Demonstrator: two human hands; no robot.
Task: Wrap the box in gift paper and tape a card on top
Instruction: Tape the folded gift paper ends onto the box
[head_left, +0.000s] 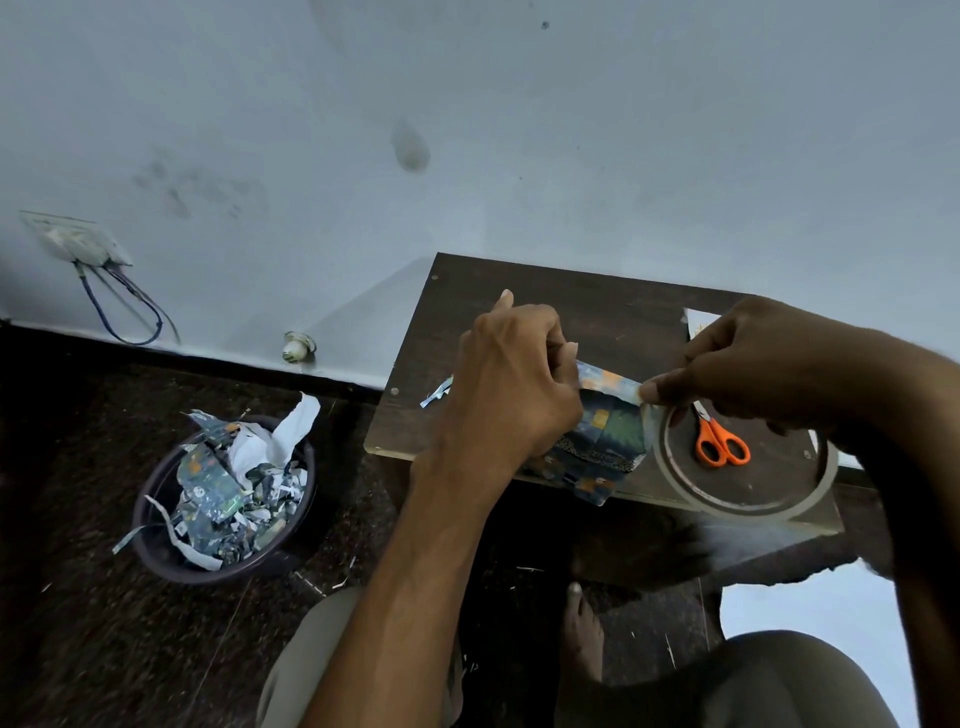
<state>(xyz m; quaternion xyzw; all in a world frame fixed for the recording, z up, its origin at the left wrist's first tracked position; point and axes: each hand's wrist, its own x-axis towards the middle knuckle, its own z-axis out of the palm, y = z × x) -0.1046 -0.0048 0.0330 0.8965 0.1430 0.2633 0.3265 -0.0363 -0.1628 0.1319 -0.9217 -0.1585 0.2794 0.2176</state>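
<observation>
A box covered in dark blue and orange gift paper (605, 441) lies near the front edge of a small dark wooden table (587, 306). My left hand (511, 387) presses down on the box's left end, fingers curled over the paper. My right hand (753, 358) pinches the free end of clear tape at the box's top right corner. A large roll of tape (743, 506) hangs just below that hand, seen as a wide ring. A white card (698, 319) lies at the table's back right, partly hidden by my right hand.
Orange-handled scissors (721, 444) lie on the table, seen through the tape ring. A dark bin (171, 556) full of gift paper scraps stands on the floor to the left. The wall is right behind the table. My knees and a bare foot (582, 631) are below.
</observation>
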